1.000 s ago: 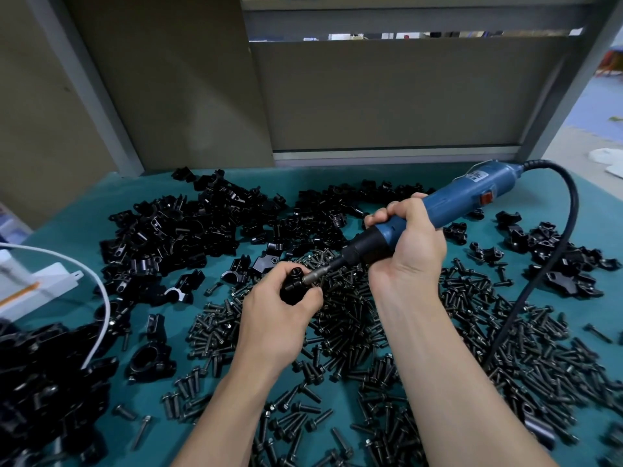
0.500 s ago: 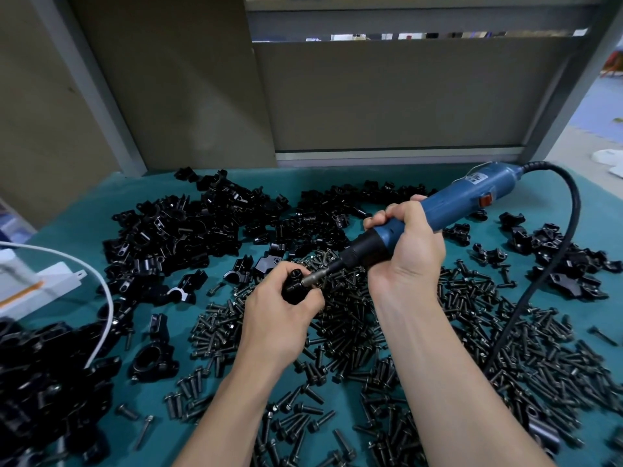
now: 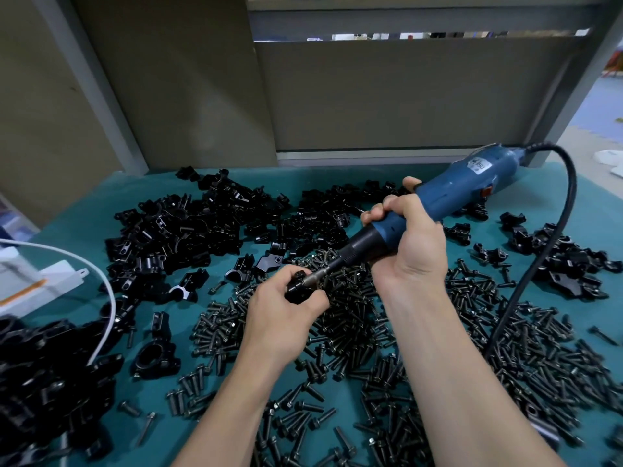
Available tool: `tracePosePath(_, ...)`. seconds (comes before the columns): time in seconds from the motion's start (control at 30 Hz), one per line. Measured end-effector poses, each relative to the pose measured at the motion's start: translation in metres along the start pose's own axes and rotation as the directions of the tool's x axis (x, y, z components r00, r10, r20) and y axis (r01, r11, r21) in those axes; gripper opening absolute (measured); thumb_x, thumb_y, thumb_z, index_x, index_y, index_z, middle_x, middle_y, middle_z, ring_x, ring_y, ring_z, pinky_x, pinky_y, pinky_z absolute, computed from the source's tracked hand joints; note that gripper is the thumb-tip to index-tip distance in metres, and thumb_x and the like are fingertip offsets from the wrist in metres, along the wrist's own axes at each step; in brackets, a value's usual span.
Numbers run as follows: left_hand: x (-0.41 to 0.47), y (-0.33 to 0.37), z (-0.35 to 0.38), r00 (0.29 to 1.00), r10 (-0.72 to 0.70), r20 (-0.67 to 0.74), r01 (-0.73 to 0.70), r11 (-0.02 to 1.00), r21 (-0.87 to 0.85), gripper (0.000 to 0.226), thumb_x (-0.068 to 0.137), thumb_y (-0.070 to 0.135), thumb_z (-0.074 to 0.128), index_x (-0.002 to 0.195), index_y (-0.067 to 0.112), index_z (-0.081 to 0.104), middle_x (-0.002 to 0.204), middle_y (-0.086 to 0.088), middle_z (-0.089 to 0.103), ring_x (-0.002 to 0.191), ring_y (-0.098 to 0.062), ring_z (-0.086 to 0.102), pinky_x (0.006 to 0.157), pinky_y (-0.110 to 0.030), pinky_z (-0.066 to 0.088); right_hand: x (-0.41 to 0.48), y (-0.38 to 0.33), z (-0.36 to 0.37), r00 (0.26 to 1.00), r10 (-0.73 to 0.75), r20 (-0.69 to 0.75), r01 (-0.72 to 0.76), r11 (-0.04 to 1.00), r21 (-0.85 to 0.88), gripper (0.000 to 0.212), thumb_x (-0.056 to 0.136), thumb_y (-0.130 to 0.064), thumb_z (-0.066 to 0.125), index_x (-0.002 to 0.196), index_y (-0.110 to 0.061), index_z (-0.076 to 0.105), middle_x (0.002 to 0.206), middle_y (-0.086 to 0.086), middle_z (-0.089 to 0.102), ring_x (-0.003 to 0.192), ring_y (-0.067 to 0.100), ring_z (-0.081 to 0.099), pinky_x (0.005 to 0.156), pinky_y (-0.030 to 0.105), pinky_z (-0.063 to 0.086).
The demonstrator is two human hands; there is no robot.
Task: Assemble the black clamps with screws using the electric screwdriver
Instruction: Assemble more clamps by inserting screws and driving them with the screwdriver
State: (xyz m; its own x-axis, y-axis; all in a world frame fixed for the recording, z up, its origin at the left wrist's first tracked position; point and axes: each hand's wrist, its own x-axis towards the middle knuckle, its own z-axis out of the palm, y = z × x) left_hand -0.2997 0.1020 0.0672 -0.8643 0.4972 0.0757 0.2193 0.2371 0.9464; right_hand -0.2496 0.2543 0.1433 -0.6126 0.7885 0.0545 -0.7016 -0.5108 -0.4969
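My left hand [image 3: 281,313] grips a small black clamp [image 3: 298,291] above the middle of the teal table [image 3: 87,200]. My right hand [image 3: 413,244] is wrapped round the blue electric screwdriver [image 3: 448,198], which slants down to the left. Its metal bit [image 3: 320,274] meets the top of the clamp. Most of the clamp is hidden by my fingers, and no screw shows at the bit's tip. Loose black screws [image 3: 354,318] lie thick under both hands.
A big heap of black clamp parts [image 3: 188,227] fills the back left, another [image 3: 40,382] the near left, a smaller one [image 3: 569,261] the right. One assembled clamp [image 3: 155,360] lies alone. The screwdriver's black cable [image 3: 526,281] arcs down the right. A white cable [image 3: 101,281] and white box [image 3: 43,281] sit left.
Both hands, the clamp and the screwdriver hold nearly the same pose. The view has shifted slightly.
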Motion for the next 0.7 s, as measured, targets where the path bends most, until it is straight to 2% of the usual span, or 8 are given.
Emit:
tracePosePath(0.1, -0.001, 0.003, -0.002, 0.999, 0.020, -0.032, -0.020, 1.000, 0.010, 0.018, 0.083, 0.020, 0.077, 0.084, 0.035, 0.067, 0.054, 0.014, 0.052, 0.041, -0.009, 0.038, 0.039, -0.024, 0.031, 0.002, -0.005, -0.004, 0.992, 0.116, -0.052, -0.113, 0.992, 0.058, 0.035, 0.087, 0.013, 0.048, 0.112, -0.011, 0.056, 0.068, 0.005, 0.052, 0.055, 0.018, 0.051, 0.063, 0.033, 0.050)
tracePosePath(0.17, -0.003, 0.005, -0.003, 0.996, 0.055, -0.065, -0.051, 0.997, 0.060, 0.017, 0.080, 0.021, 0.077, 0.083, 0.034, 0.066, 0.056, 0.012, 0.056, 0.040, -0.007, 0.041, 0.038, -0.024, 0.034, 0.003, -0.005, -0.006, 0.971, 0.138, -0.194, -0.128, 0.990, 0.062, 0.029, 0.083, 0.012, 0.052, 0.103, -0.009, 0.053, 0.068, 0.006, 0.053, 0.052, 0.018, 0.051, 0.061, 0.033, 0.052)
tracePosePath(0.3, -0.004, 0.008, -0.005, 1.000, 0.009, -0.022, -0.007, 0.995, 0.100, 0.014, 0.075, 0.026, 0.078, 0.080, 0.034, 0.068, 0.051, 0.012, 0.057, 0.038, -0.008, 0.042, 0.037, -0.022, 0.032, 0.000, -0.003, -0.007, 0.904, 0.087, -0.419, -0.115, 0.992, -0.044, 0.029, 0.075, 0.010, 0.056, 0.097, -0.008, 0.050, 0.074, 0.008, 0.055, 0.048, 0.018, 0.052, 0.060, 0.034, 0.055)
tracePosePath(0.47, -0.007, 0.012, -0.005, 1.000, 0.016, 0.000, -0.015, 0.963, 0.267, 0.016, 0.067, 0.047, 0.068, 0.078, 0.037, 0.063, 0.045, 0.012, 0.054, 0.035, -0.007, 0.042, 0.037, -0.022, 0.033, 0.001, -0.006, -0.007, 0.821, 0.014, -0.570, -0.170, 0.960, -0.222, 0.018, 0.084, 0.005, 0.058, 0.091, -0.010, 0.052, 0.078, 0.009, 0.057, 0.052, 0.020, 0.054, 0.056, 0.031, 0.055)
tracePosePath(0.57, -0.010, 0.015, -0.003, 0.991, 0.111, -0.080, -0.068, 0.905, 0.420, 0.015, 0.077, 0.046, 0.072, 0.083, 0.038, 0.061, 0.053, 0.011, 0.060, 0.043, -0.006, 0.055, 0.043, -0.023, 0.043, 0.003, -0.010, -0.010, 0.811, 0.069, -0.580, -0.235, 0.948, -0.216, 0.014, 0.091, -0.009, 0.062, 0.101, -0.012, 0.053, 0.082, 0.007, 0.058, 0.061, 0.022, 0.060, 0.063, 0.034, 0.059)
tracePosePath(0.63, -0.012, 0.014, -0.007, 0.964, 0.230, -0.132, -0.140, 0.862, 0.486, 0.015, 0.085, 0.042, 0.074, 0.096, 0.040, 0.063, 0.064, 0.015, 0.060, 0.057, -0.003, 0.059, 0.057, -0.026, 0.051, 0.001, -0.009, -0.012, 0.801, 0.129, -0.585, -0.254, 0.957, -0.137, 0.027, 0.094, -0.020, 0.062, 0.119, -0.015, 0.053, 0.088, 0.007, 0.058, 0.065, 0.023, 0.063, 0.067, 0.036, 0.060)
tracePosePath(0.7, -0.013, 0.012, -0.010, 0.946, 0.280, -0.162, -0.176, 0.867, 0.465, 0.022, 0.088, 0.037, 0.076, 0.106, 0.043, 0.065, 0.074, 0.020, 0.062, 0.066, -0.006, 0.062, 0.067, -0.030, 0.055, -0.002, -0.005, -0.014, 0.790, 0.145, -0.595, -0.232, 0.970, -0.072, 0.037, 0.095, -0.024, 0.061, 0.130, -0.018, 0.051, 0.092, 0.006, 0.058, 0.063, 0.023, 0.064, 0.065, 0.036, 0.059)
